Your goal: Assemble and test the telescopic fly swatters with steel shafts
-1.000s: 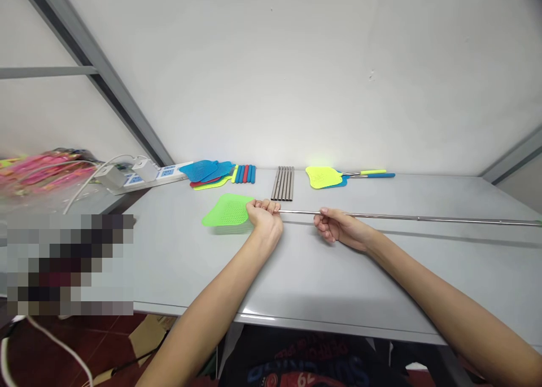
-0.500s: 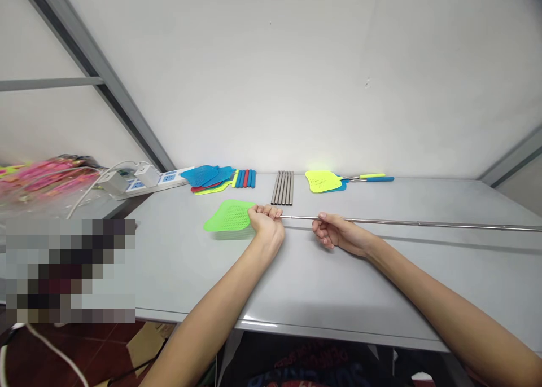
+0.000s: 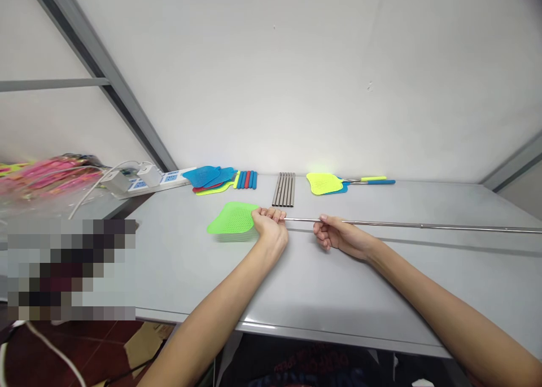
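Observation:
A bright green fly swatter head [image 3: 232, 219] is held just above the table, with a faint shadow below it. My left hand [image 3: 271, 232] is closed around its neck, hiding the joint with the rod. From there a long, thin extended telescopic metal rod [image 3: 393, 225] runs level to the right and leaves the picture. Between thumb and fingers, my right hand [image 3: 341, 237] pinches this rod a short way from the left hand; its other fingers are curled loosely below.
Along the wall lie stacked fly swatter heads [image 3: 203, 176], coloured handle grips [image 3: 246, 179], several short metal tubes [image 3: 283, 189] and yellow and blue fly swatters [image 3: 324, 184]. At left are a power strip [image 3: 169, 177] and bagged pink items [image 3: 55, 175]. A grey table [image 3: 322, 302] supports the work.
The view has shifted very slightly, so everything sits a little further right. Both hands keep their holds on the fly swatter, almost unmoved.

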Tool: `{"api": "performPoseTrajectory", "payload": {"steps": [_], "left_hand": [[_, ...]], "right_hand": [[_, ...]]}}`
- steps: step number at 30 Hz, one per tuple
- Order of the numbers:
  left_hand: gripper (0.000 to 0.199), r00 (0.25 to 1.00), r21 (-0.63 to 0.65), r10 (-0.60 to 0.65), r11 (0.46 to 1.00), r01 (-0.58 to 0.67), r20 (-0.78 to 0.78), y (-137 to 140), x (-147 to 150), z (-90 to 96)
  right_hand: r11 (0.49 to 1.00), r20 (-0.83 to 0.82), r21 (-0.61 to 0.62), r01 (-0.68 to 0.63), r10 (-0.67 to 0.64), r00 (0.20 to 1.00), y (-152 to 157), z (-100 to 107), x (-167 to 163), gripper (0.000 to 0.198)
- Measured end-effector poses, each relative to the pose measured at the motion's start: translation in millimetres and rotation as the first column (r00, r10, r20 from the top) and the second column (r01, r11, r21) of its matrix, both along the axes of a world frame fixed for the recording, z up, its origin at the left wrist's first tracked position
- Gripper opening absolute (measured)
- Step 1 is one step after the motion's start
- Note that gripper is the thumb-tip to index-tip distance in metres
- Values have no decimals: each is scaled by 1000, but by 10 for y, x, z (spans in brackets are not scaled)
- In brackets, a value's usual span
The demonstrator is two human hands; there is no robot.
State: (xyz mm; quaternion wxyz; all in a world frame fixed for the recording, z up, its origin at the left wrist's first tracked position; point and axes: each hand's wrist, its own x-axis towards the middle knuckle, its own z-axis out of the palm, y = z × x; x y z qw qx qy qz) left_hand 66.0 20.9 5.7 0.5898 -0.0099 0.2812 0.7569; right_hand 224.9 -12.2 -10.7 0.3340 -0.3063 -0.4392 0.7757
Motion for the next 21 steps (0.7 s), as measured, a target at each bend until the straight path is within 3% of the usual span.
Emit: {"api": "performPoseTrajectory", "payload": {"steps": [21], "left_hand": [[21,1000,3,-5,1000,5,-5,-67,97,-33]], "right_hand": [[1000,9,-7,1,-1,1000,0,-5,-10,35]]}}
